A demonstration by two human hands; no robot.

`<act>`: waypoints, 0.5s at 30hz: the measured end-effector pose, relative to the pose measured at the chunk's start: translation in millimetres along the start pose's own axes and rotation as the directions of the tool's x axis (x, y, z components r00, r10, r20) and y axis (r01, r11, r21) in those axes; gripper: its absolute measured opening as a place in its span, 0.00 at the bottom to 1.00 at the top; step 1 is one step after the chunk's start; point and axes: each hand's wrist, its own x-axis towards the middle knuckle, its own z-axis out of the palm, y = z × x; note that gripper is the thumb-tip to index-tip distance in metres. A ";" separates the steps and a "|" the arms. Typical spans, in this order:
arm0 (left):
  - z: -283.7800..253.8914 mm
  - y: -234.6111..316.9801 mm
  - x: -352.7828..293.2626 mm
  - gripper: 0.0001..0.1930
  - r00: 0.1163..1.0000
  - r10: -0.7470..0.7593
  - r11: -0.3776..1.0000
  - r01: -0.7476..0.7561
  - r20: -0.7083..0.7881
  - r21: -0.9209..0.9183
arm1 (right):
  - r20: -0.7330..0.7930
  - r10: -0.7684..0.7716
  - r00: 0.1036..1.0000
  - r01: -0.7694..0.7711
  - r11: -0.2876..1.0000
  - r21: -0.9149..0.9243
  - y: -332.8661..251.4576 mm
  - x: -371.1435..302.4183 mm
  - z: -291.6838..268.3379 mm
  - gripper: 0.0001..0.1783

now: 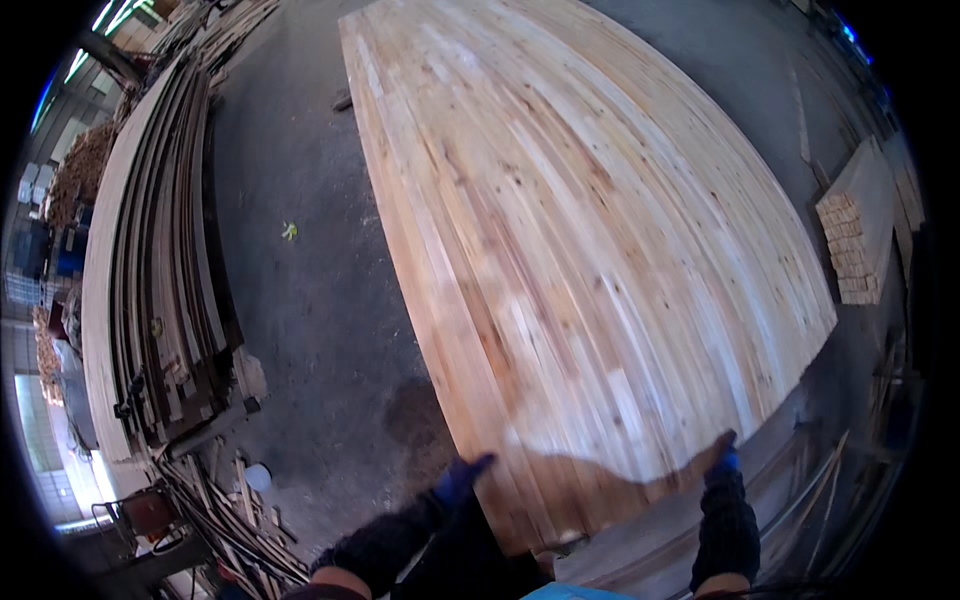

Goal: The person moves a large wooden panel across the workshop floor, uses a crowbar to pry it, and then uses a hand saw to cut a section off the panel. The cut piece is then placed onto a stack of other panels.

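A large panel of edge-joined wooden strips [560, 260], pale with knots and brown streaks, stretches away from me. My left hand [460, 480], in a dark blue glove, grips its left edge by the near corner, thumb over the top. On the near edge, toward the right, my right hand [722, 458] in a similar glove holds the panel, thumb up. The other fingers of both hands are hidden by the edge. Dark sleeves cover both forearms. A shadow falls over the panel's near strip.
A stack of long boards [165, 260] stands at the left, above scattered thin offcuts [235, 520]. A bundle of wood strips [855, 240] lies at the right. On the grey floor [310, 300] are a yellow-green scrap [289, 231] and a small white round container [258, 477].
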 end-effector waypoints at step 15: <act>59.4 -181.6 -54.7 0.19 0.920 -0.068 0.997 0.075 -0.387 0.001 | 0.127 0.007 0.992 -0.002 0.999 -0.037 48.8 -86.8 -5.6 0.43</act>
